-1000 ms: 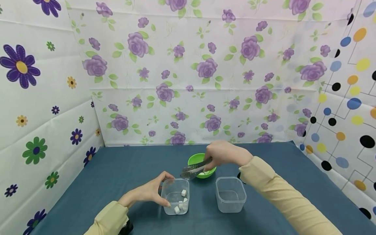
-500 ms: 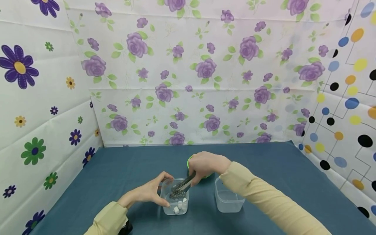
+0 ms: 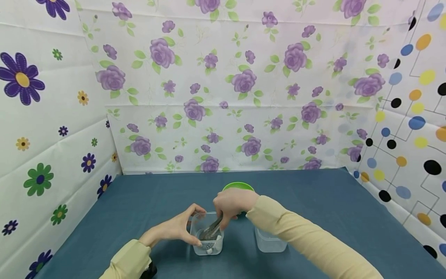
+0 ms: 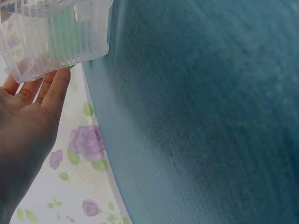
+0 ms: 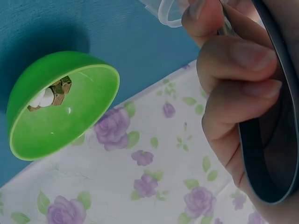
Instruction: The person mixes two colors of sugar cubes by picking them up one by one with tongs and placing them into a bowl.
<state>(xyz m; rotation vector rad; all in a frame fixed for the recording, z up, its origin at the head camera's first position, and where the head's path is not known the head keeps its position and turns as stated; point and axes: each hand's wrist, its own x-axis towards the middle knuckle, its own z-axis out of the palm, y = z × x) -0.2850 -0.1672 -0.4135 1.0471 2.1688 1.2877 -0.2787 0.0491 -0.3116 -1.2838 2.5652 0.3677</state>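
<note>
My left hand [image 3: 175, 228] holds a clear plastic container [image 3: 199, 250] from its left side, thumb near the front and fingers behind. In the left wrist view, the fingers of that hand [image 4: 28, 116] lie against the container's ribbed wall [image 4: 37, 46]. Metal tongs [image 3: 211, 231] with dark handles are in my right hand [image 3: 233, 203], their perforated tips down inside this container. White cubes [image 3: 209, 251] lie at its bottom, partly hidden by the tips. From the right wrist, curled fingers [image 5: 224, 98] grip the tongs' looped handle [image 5: 254, 179].
Behind my right hand stands a green bowl [image 3: 238, 185]; it contains white pieces [image 5: 46, 97] and brown chunks [image 5: 60, 91]. A second clear container [image 3: 271, 246] sits to the right, partly covered by my right sleeve [image 3: 296, 232]. Patterned cloth walls surround the blue table [image 3: 156, 193].
My right hand has moved the tongs left and toward me from over the green bowl, down into the left container. My left hand stays on that container.
</note>
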